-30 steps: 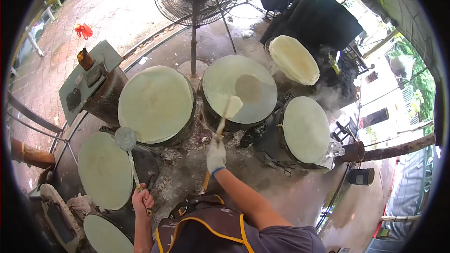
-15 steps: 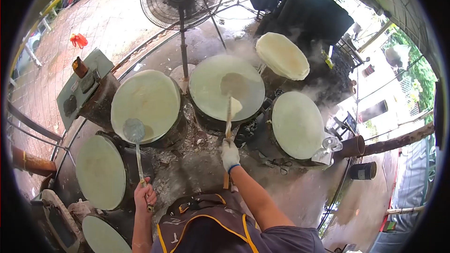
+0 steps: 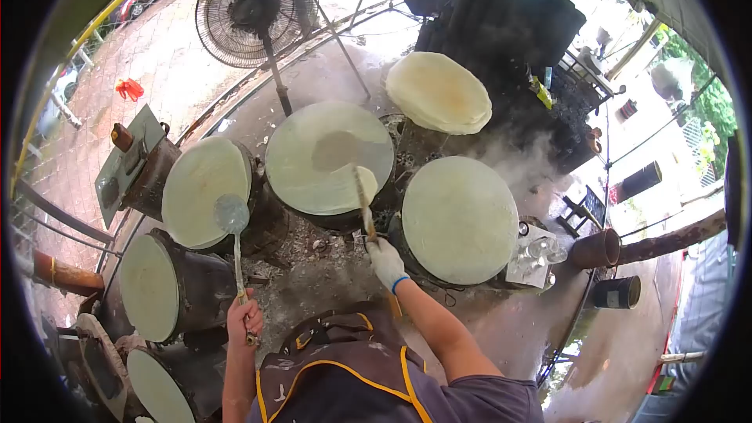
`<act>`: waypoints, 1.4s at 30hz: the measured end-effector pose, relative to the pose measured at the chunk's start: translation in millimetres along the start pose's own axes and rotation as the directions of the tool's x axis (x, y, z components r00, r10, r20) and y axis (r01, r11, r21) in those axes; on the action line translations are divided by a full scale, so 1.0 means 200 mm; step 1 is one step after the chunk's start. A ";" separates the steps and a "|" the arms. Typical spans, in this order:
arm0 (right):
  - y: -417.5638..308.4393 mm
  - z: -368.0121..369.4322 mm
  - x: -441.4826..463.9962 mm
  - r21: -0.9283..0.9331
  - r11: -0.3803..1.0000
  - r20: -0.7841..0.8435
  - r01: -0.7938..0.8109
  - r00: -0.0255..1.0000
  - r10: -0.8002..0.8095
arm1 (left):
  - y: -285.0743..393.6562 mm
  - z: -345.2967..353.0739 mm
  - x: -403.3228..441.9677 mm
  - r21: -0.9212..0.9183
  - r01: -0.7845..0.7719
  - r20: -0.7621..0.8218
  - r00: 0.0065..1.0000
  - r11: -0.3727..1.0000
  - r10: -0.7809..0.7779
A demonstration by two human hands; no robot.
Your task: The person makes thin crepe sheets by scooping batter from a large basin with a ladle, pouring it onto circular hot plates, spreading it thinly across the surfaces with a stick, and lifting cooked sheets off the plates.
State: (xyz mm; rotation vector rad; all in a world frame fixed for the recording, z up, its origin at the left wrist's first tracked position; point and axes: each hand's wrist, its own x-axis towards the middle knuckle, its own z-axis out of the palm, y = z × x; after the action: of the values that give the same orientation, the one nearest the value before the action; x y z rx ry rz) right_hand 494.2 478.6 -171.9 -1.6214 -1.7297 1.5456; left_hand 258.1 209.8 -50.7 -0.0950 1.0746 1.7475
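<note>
My left hand (image 3: 245, 319) is wrapped round the long handle of a ladle (image 3: 232, 214), whose round bowl hangs over the right edge of a pale flat sheet (image 3: 202, 188) on the left-hand drum stove. My right hand (image 3: 385, 264), in a white glove, grips a long, narrow spatula (image 3: 365, 205). Its blade, seen nearly edge-on, is at the lower right edge of the middle round griddle (image 3: 298, 149). A cream-coloured flap of thin sheet (image 3: 341, 193) lies against the blade. A darker grey patch (image 3: 333, 150) shows near the griddle's middle.
More drum stoves topped with pale rounds (image 3: 460, 219) stand right and lower left. A stack of flat sheets (image 3: 439, 92) is at the back beside a black, steaming structure (image 3: 505, 31). A standing fan (image 3: 254, 16) is behind; glass jars (image 3: 542, 251) stand at right.
The view has swung rightward, so the stoves appear further left. The spatula's blade has shifted toward the griddle's lower right edge, and the pale flap beside it looks larger. Both hands keep their tools.
</note>
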 end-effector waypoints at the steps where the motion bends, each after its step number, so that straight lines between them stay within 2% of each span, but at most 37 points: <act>1: 0.03 -0.03 -0.01 -0.098 0.995 0.079 0.001 0.997 0.007 | -0.03 0.05 0.00 -0.007 0.001 0.007 1.000 1.000 -0.001; 3: 0.02 -0.14 -0.04 -0.294 0.955 0.226 0.033 0.974 0.036 | -0.07 0.14 -0.01 0.006 0.006 0.009 1.000 1.000 -0.006; 4: -0.07 -0.24 -0.02 -0.272 0.962 0.208 0.039 0.978 0.019 | -0.10 0.17 0.00 0.010 0.008 0.012 1.000 1.000 -0.008; 5: 0.05 -0.21 0.14 -0.151 0.987 0.104 0.062 0.994 -0.047 | -0.11 0.21 0.01 0.003 0.005 0.013 1.000 1.000 -0.005; 7: 0.02 -0.21 0.38 -0.306 0.919 0.013 0.247 0.967 -0.256 | -0.15 0.24 0.00 -0.006 0.014 0.006 1.000 1.000 -0.014; 8: -0.16 -0.26 0.32 -0.278 0.945 -0.045 0.174 0.980 -0.194 | -0.15 0.26 0.00 -0.008 0.019 0.004 1.000 1.000 -0.019; 11: -0.04 -0.19 0.23 -0.233 0.911 0.182 0.342 0.935 -0.304 | -0.14 0.31 0.03 -0.018 0.026 0.021 0.999 1.000 -0.025; 13: 0.13 -0.18 0.06 -0.254 0.894 0.368 0.368 0.892 -0.263 | -0.12 0.31 0.05 -0.035 0.028 0.039 0.999 0.999 -0.026; 16: 0.20 -0.19 -0.09 -0.162 0.982 0.165 0.096 0.984 -0.069 | -0.08 0.29 0.10 -0.033 0.025 0.035 0.999 0.999 -0.024; 18: 0.14 -0.14 0.14 -0.222 0.974 -0.072 0.043 0.996 -0.060 | -0.05 0.27 0.14 -0.047 0.047 0.029 0.999 0.998 -0.046; 19: -0.10 -0.17 0.21 -0.291 0.956 -0.147 -0.029 0.989 -0.015 | -0.04 0.26 0.16 -0.054 0.058 0.027 0.998 0.997 -0.057; 20: -0.17 -0.14 0.37 -0.281 0.959 -0.232 0.039 0.967 -0.108 | -0.02 0.24 0.17 -0.058 0.066 0.043 0.997 0.996 -0.064; 21: -0.36 -0.17 0.48 -0.291 0.954 -0.244 -0.072 0.970 -0.001 | -0.01 0.23 0.18 -0.063 0.074 0.059 0.996 0.995 -0.070; 23: -0.49 -0.17 0.75 -0.305 0.946 -0.322 -0.114 0.947 0.010 | 0.04 0.21 0.21 -0.070 0.088 0.078 0.993 0.994 -0.083; 25: -0.59 -0.16 0.80 -0.357 0.926 -0.308 -0.123 0.951 0.008 | 0.08 0.18 0.22 -0.078 0.106 0.079 0.992 0.991 -0.100; 27: -0.64 -0.16 0.74 -0.464 0.884 -0.185 -0.063 0.982 -0.027 | 0.12 0.14 0.23 -0.086 0.126 0.094 0.989 0.988 -0.118; 28: -0.54 -0.11 0.70 -0.425 0.904 -0.137 0.044 0.984 -0.112 | 0.15 0.11 0.24 -0.090 0.135 0.100 0.987 0.987 -0.126; 30: -0.39 -0.02 0.56 -0.274 0.940 -0.162 0.201 0.954 -0.251 | 0.20 0.06 0.28 -0.097 0.144 0.113 0.985 0.985 -0.133; 32: -0.09 0.17 0.66 0.105 0.983 -0.414 0.150 0.905 -0.094 | 0.24 0.02 0.30 -0.107 0.155 0.127 0.982 0.982 -0.142; 34: -0.19 0.22 0.59 0.339 0.936 -0.446 0.093 0.892 0.073 | 0.28 0.00 0.33 -0.112 0.171 0.145 0.977 0.979 -0.154; 37: -0.69 0.04 0.32 0.089 0.989 -0.085 -0.118 0.988 0.125 | 0.32 -0.01 0.37 -0.094 0.174 0.158 0.975 0.980 -0.158; 38: -0.28 0.10 0.64 -0.169 0.943 -0.188 0.286 0.930 -0.315 | 0.33 -0.01 0.37 -0.082 0.181 0.168 0.972 0.980 -0.165; 40: -0.16 0.07 0.65 0.152 0.963 -0.341 0.223 0.926 -0.160 | 0.35 -0.01 0.39 -0.060 0.188 0.191 0.966 0.980 -0.174; 42: 0.06 0.14 0.64 0.244 0.941 -0.536 0.236 0.841 -0.072 | 0.35 0.00 0.40 -0.026 0.208 0.207 0.958 0.978 -0.198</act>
State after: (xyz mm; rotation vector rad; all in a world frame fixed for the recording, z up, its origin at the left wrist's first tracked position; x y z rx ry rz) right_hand 438.3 572.7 -246.2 -1.5134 -1.2280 1.0873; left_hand 166.1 262.6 -50.0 -0.0528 0.8445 1.5601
